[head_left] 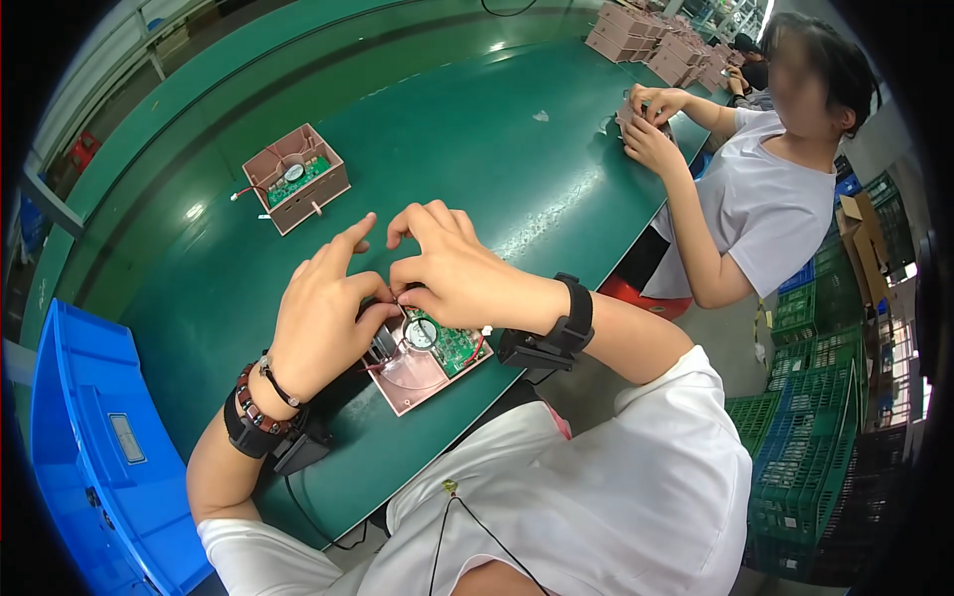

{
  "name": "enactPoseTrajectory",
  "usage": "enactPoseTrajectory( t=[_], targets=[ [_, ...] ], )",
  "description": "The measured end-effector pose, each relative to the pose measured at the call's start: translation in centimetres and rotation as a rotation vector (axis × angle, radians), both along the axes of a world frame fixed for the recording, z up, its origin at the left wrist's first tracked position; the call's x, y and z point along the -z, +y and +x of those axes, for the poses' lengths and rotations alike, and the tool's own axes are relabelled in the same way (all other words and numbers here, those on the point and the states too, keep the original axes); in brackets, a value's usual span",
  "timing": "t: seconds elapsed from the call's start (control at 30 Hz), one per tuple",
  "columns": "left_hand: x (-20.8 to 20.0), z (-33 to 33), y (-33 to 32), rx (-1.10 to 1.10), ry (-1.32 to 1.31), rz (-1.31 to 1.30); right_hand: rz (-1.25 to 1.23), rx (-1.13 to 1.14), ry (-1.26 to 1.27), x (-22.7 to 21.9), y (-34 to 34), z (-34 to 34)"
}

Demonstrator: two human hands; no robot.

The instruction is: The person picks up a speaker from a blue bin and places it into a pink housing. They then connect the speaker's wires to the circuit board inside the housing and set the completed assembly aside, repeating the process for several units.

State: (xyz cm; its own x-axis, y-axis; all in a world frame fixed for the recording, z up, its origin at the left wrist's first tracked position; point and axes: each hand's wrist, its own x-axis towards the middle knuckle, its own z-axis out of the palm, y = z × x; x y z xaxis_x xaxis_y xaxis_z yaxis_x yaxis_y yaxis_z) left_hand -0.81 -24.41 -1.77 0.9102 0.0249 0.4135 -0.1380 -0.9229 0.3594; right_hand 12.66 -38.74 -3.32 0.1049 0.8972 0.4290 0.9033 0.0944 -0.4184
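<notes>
A pink plastic housing (405, 395) lies in front of me near the table's edge. Inside it are a green circuit board (459, 340), a round silver-white part (421, 333) and a red wire (478, 350). My left hand (323, 313) and my right hand (452, 266) meet over the housing's far side. Thumb and index finger of each are pinched together, nearly touching tip to tip, while the other fingers are raised. What they pinch is very small and mostly hidden by the fingertips. A dark metallic part (382, 346) shows beneath my left thumb.
Farther left on the green table (417, 149) stands another pink housing (298, 206) with a board and loose wire. A blue bin (109, 427) is at left. On the right a co-worker (750, 199) handles a similar part. Housings (636, 40) are stacked beyond; green crates (805, 437) stand right.
</notes>
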Motion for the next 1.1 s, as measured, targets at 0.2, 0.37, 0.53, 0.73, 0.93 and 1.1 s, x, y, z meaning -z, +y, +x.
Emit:
enactPoseTrajectory(
  t=[0.2,0.37,0.53,0.73,0.93,1.1],
  targets=[
    [0.3,0.1,-0.8,-0.017,0.062,-0.009,-0.061,-0.014,-0.002,-0.1,-0.5,0.1],
    [-0.2,-0.6,0.2,-0.003,0.134,-0.011,-0.109,-0.114,0.047,-0.5,-0.3,0.6],
    [-4.3,-0.6,4.1,-0.050,-0.266,-0.066,-0.035,-0.020,0.088,-8.3,-4.0,1.6],
    [-3.5,-0.2,8.7,-0.300,-0.704,-0.036,-0.180,-0.312,-0.326,-2.5,-4.9,-5.9],
    [4.1,2.4,11.0,-0.356,-0.336,0.228,-0.016,-0.270,-0.525,0.1,-4.4,-5.5],
    [4.4,2.1,11.8,-0.283,-0.276,0.149,-0.004,0.009,-0.597,-0.4,-1.5,0.3]
  ],
)
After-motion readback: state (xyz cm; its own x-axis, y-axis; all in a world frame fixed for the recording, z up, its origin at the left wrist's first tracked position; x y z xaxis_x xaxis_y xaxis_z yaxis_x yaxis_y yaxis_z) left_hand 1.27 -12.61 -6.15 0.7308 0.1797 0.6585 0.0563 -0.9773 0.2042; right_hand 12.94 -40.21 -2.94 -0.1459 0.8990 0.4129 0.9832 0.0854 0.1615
